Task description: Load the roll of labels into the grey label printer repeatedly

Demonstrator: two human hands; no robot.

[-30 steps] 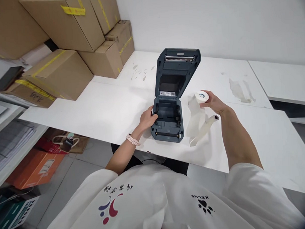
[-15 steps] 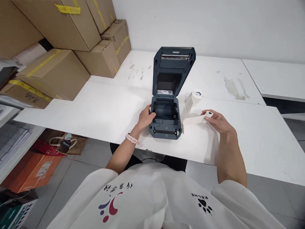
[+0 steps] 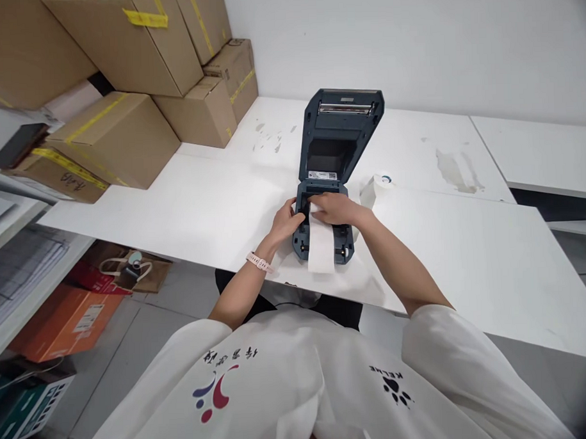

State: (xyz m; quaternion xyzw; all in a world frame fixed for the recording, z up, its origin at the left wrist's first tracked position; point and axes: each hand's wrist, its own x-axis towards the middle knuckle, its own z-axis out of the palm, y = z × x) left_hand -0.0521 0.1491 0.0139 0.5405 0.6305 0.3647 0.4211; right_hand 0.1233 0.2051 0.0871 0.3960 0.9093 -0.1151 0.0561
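Note:
A dark blue-grey label printer [image 3: 341, 138] stands on the white table with its lid raised. My left hand [image 3: 286, 221] grips the left side of its base, the thumb over the rim. Inside the open bay, my right hand [image 3: 337, 208] holds a small white label roll [image 3: 315, 207], mostly hidden under the fingers. From the roll, a white paper strip [image 3: 321, 247] runs toward me, over the printer's front edge. Behind my right forearm a second white label roll [image 3: 376, 188] with a blue-ringed core stands just right of the printer.
Taped cardboard boxes [image 3: 121, 137] are stacked at the table's left back, against the wall. The white table [image 3: 448, 259] stretches to the right, with peeled patches. On the floor at left lie an orange box [image 3: 68, 320] and other packages beside a shelf.
My right hand has carried the small label roll leftward from beside the printer into its bay. The paper strip now lies across the printer's front. My left hand still holds the base.

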